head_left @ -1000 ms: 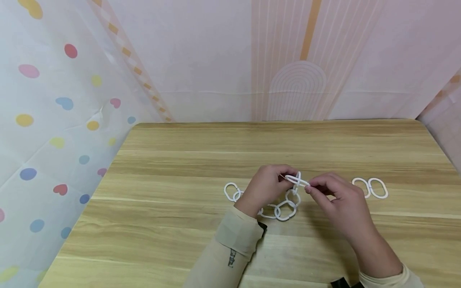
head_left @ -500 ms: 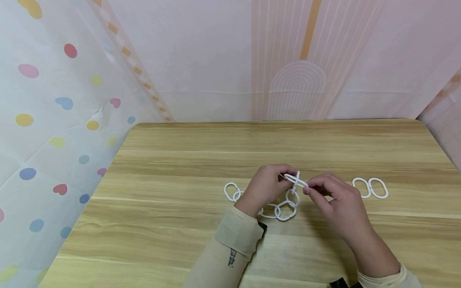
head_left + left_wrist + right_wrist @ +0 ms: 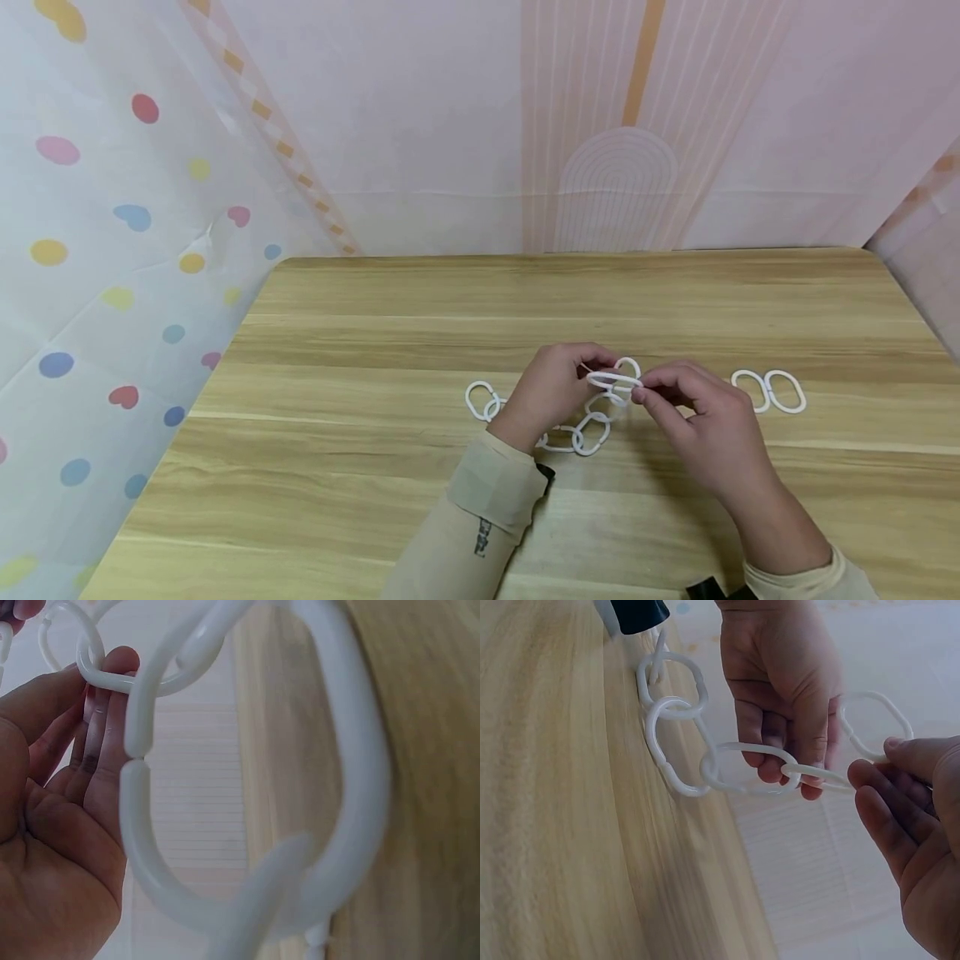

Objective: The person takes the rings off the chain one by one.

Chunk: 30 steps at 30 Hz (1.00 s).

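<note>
A chain of white plastic links (image 3: 592, 433) hangs from my left hand (image 3: 557, 390) down to the table. My left thumb and fingers pinch the link at its near end, shown in the right wrist view as a thin white oval (image 3: 819, 777). Opposite it, my right hand (image 3: 705, 421) pinches another white link (image 3: 874, 695) between thumb and fingertips. Both links meet at the right fingertips; whether they are joined is hidden there. Close to the left wrist camera, a big chain link (image 3: 360, 750) shows a narrow slit in its side.
Two white links (image 3: 786, 392) lie side by side on the wooden table (image 3: 375, 483), right of the hands. The chain's far end (image 3: 480, 400) rests left of the left wrist. A printed cloth (image 3: 420, 125) stands behind the table's back edge.
The link in my right hand has turned flatter, and the chain's end link has tilted toward the right fingers. The hanging part of the chain has shifted slightly left. Both hands stay nearly in place.
</note>
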Motion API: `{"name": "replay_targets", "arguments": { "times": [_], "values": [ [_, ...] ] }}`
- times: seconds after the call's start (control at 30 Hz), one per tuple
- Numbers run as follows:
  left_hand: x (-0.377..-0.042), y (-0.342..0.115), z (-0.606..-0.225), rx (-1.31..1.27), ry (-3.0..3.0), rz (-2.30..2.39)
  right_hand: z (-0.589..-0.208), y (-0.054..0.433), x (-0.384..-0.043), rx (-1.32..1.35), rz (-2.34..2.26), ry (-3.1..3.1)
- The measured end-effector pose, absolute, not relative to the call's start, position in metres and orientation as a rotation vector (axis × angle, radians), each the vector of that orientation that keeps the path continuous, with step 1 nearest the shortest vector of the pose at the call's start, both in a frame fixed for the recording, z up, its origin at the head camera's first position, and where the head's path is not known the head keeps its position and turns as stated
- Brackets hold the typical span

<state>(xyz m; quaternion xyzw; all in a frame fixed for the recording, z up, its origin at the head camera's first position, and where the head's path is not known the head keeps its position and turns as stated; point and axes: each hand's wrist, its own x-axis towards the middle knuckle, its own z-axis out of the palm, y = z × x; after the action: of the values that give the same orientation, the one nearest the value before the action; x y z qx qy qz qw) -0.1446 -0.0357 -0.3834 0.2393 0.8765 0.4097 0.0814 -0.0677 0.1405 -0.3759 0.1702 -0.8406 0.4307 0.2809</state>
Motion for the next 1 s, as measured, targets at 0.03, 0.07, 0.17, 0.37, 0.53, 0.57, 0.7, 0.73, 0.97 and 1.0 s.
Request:
{"name": "replay_targets", "arguments": {
  "times": [0.03, 0.07, 0.17, 0.37, 0.53, 0.57, 0.7, 0.73, 0.97, 1.0],
  "values": [
    [-0.144, -0.036, -0.383, 0.716, 2.623, 1.213, -0.376, 0.141, -0.068, 0.451, 1.159, -2.250],
    [-0.145, -0.036, -0.383, 0.717, 2.623, 1.206, -0.376, 0.141, -0.068, 0.446, 1.163, -2.246],
    [-0.145, -0.036, -0.384, 0.721, 2.613, 1.212, -0.376, 0.143, -0.068, 0.440, 1.176, -2.231],
    [-0.144, -0.036, -0.384, 0.718, 2.580, 1.276, -0.375, 0.151, -0.070, 0.422, 1.189, -2.205],
    [-0.144, -0.036, -0.384, 0.710, 2.578, 1.293, -0.373, 0.157, -0.070, 0.412, 1.151, -2.202],
    [-0.144, -0.036, -0.384, 0.708, 2.580, 1.292, -0.374, 0.158, -0.071, 0.416, 1.148, -2.200],
    [-0.143, -0.036, -0.384, 0.706, 2.583, 1.291, -0.374, 0.159, -0.072, 0.434, 1.138, -2.195],
    [-0.143, -0.036, -0.384, 0.706, 2.582, 1.292, -0.374, 0.159, -0.072, 0.434, 1.132, -2.194],
    [-0.143, -0.036, -0.384, 0.710, 2.581, 1.290, -0.374, 0.162, -0.072, 0.437, 1.104, -2.205],
    [-0.143, -0.036, -0.384, 0.711, 2.579, 1.293, -0.374, 0.162, -0.072, 0.439, 1.105, -2.207]
  ]
}}
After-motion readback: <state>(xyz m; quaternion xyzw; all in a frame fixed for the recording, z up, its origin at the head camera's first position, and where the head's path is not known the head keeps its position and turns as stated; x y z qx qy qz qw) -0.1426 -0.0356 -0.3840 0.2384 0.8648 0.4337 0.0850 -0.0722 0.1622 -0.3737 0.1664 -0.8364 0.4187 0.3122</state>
